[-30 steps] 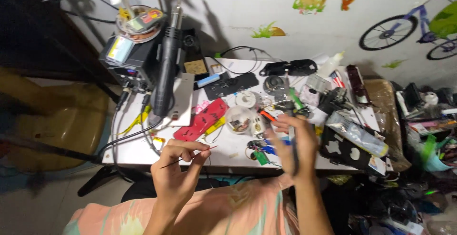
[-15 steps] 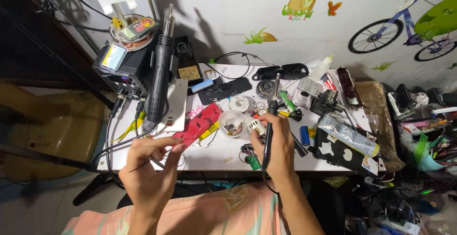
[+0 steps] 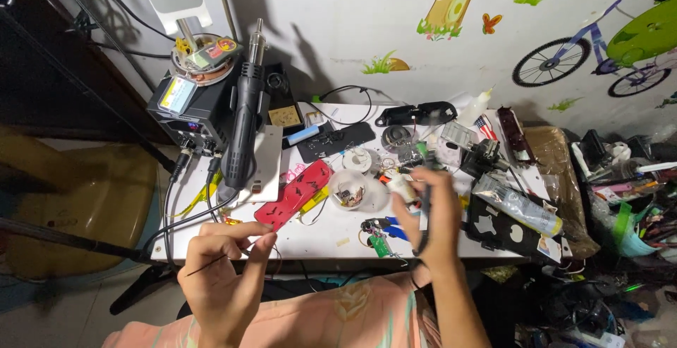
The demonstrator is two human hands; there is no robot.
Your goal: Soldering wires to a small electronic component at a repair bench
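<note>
Now the left hand (image 3: 222, 277) pinches a thin dark wire (image 3: 211, 262) between thumb and fingertips, just off the table's (image 3: 331, 239) front edge. The right hand (image 3: 430, 214) is closed around a dark pen-like tool (image 3: 425, 210) above the middle. That wire looks light, springy and easily bent; it is best held near its end.
</note>
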